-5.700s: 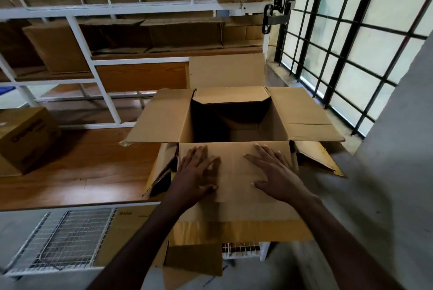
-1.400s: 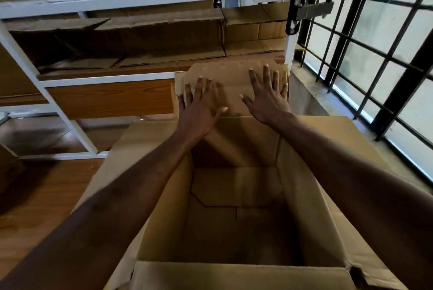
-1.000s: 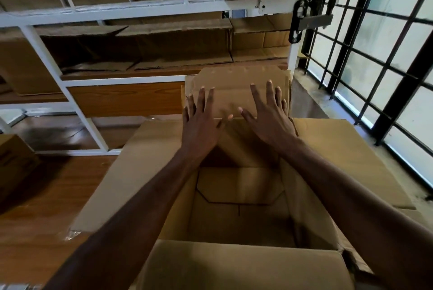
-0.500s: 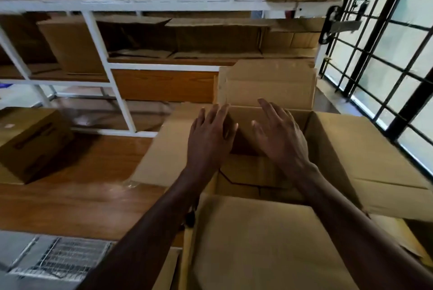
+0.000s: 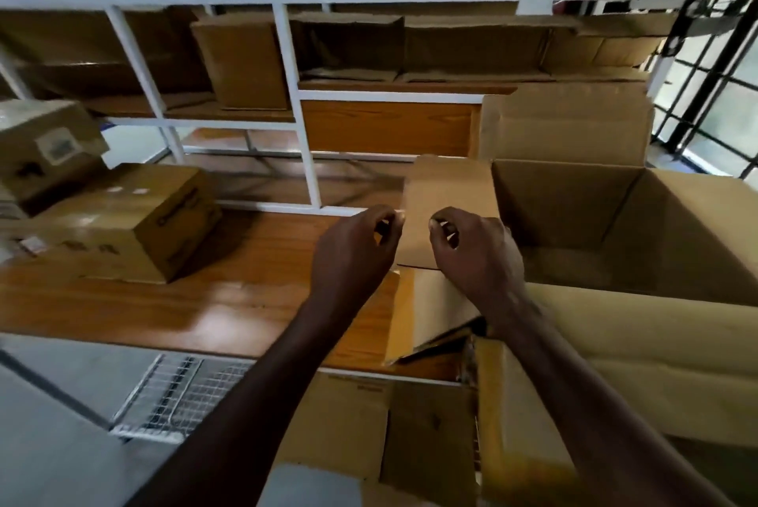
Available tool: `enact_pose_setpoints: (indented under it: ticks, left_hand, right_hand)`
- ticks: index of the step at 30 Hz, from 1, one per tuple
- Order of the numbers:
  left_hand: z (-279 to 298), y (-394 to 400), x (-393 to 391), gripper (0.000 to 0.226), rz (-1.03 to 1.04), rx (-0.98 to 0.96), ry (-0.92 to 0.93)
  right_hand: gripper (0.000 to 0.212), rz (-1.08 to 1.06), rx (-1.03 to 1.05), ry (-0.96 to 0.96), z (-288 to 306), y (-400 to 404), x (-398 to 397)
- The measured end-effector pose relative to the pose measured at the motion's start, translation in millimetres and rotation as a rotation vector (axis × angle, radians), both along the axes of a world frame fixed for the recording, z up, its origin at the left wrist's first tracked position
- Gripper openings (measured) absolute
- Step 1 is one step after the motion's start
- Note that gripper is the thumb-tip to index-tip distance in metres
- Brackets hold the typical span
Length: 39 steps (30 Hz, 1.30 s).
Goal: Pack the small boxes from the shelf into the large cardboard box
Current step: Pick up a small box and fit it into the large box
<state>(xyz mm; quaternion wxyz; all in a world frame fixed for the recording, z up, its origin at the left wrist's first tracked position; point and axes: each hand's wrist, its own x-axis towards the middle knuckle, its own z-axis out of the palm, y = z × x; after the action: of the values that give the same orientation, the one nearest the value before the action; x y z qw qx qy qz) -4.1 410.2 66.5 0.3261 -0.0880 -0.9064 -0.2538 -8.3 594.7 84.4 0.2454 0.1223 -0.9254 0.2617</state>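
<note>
The large cardboard box (image 5: pixel 672 244) stands open at the right, its flaps spread and its inside bare as far as I see. My left hand (image 5: pixel 350 256) and my right hand (image 5: pixel 476 260) hover side by side in front of the box's left flap (image 5: pixel 447 186), fingers curled, holding nothing. A small brown box (image 5: pixel 135 227) lies on the wooden shelf board (image 5: pixel 246 293) to the left of my hands. Another with a white label (image 5: pixel 45 145) sits at the far left. A third (image 5: pixel 242 59) stands in the rack behind.
The white metal rack (image 5: pixel 287 55) holds flattened cartons and more boxes on its upper levels. A wire grid (image 5: pixel 180 396) lies below the board's front edge. Loose cardboard (image 5: pixel 430 437) hangs under my arms. A barred window (image 5: pixel 722 104) closes the right side.
My view has swung left, putting the big box at the right. Both hands have pulled back from the far flap to the left flap, and their straight fingers have curled.
</note>
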Motion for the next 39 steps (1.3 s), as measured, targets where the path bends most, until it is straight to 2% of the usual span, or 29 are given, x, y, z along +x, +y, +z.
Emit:
enact_pose_setpoints:
  ticks: [8,10,13,16,20,25,30,39]
  left_hand:
    - [-14,-136,23,0.025,0.163,0.087,-0.028]
    - [-18,-167,22,0.025,0.192,0.082,-0.031]
    - [-28,-214,12,0.028,0.239,0.11,-0.052]
    - [-40,-266,-2,0.033,0.282,0.136,-0.048]
    - [-46,-332,-19,0.026,0.34,0.148,-0.042]
    - [-74,-429,-50,0.035,0.438,0.259,-0.093]
    - [-103,-516,-59,0.025,0.546,0.356,-0.124]
    - [-136,-682,-101,0.037,0.658,0.366,-0.204]
  right_hand:
    - [0.028,0.18,-0.008,-0.016,-10,-136,-6]
    - [0.023,0.23,-0.014,-0.009,-14,-171,-13]
    - [0.018,0.286,-0.019,0.0,-22,-224,-27]
    - [0.022,0.357,-0.023,-0.032,-39,-275,-49]
    - [0.032,0.412,-0.007,-0.062,-55,-347,-85]
    - [0.028,0.458,0.032,-0.124,-66,-429,-122]
    - [0.027,0.477,0.032,-0.165,-83,-491,-142]
    - [0.051,0.294,-0.045,-0.316,-120,-598,-166]
